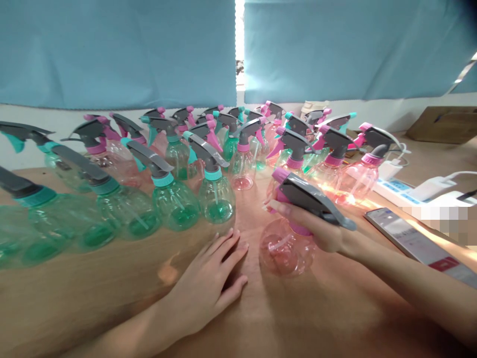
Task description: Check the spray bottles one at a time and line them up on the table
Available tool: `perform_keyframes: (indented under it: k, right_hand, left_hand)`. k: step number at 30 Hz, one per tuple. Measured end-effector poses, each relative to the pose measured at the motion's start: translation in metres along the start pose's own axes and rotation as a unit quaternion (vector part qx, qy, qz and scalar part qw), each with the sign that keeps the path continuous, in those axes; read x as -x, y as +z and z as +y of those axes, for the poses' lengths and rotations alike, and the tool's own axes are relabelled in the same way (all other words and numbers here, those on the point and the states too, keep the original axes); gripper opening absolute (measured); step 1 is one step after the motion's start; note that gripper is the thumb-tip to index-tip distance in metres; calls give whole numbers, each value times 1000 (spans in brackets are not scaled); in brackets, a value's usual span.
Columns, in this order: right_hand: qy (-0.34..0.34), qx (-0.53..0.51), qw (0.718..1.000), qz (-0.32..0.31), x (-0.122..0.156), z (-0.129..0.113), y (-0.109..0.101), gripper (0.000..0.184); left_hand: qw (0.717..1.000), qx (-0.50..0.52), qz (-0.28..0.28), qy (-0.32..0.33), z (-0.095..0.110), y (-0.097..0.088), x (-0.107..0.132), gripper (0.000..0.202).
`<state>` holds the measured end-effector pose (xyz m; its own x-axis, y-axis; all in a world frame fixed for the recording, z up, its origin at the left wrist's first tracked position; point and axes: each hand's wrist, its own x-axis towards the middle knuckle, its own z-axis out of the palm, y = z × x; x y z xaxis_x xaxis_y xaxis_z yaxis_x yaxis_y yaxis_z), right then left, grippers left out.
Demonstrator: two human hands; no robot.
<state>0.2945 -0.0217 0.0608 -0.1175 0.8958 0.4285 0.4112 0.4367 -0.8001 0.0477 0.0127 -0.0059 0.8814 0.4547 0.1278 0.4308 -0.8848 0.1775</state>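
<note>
My right hand (316, 226) is wrapped round the neck of a pink spray bottle (285, 248) with a grey trigger head and a pink collar; the bottle stands on the wooden table (112, 298). My left hand (208, 283) lies flat on the table just left of it, fingers stretched out and empty. A green spray bottle (216, 199) stands right beyond my left fingertips. Several more green and pink spray bottles crowd the table behind.
A phone (417, 243) lies on the table to the right of my right forearm. A white power strip (395, 186) with plugs and cables sits behind it. A cardboard box (443, 124) stands at the far right. Blue curtains hang behind.
</note>
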Motion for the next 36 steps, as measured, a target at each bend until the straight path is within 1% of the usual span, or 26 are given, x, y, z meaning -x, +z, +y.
perform_keyframes:
  k: [4,10,13,18,21,25,29,33,36]
  right_hand:
    - [-6,-18,1000,-17,-2,0,0,20]
    - [5,-4,1000,18,0,-1,2,6]
    - [22,-5,999,23,1,0,3,7]
    - [25,-12,999,27,3,3,3,9]
    - [25,-29,999,19,4,5,4,13]
    - [27,-24,999,19,4,7,4,9]
    - [21,-25,999,17,3,5,4,12]
    - [25,-29,999,23,3,4,4,9]
    - [29,-39,999,22,3,4,4,12]
  left_hand:
    - [1000,3,3,0,0,1,1,47]
    - [1000,3,4,1,1,0,2,47]
    - [1000,5,1,1,1,-1,1,47]
    - [1000,16,7,0,1,0,0,48]
    - [1000,17,10,0,1,0,0,47]
    - [1000,13,8,1,1,-1,1,47]
    - [1000,17,8,1,0,-1,2,47]
    - [1000,29,13,-2,1,0,1,46]
    - [1000,25,8,-4,1,0,1,47]
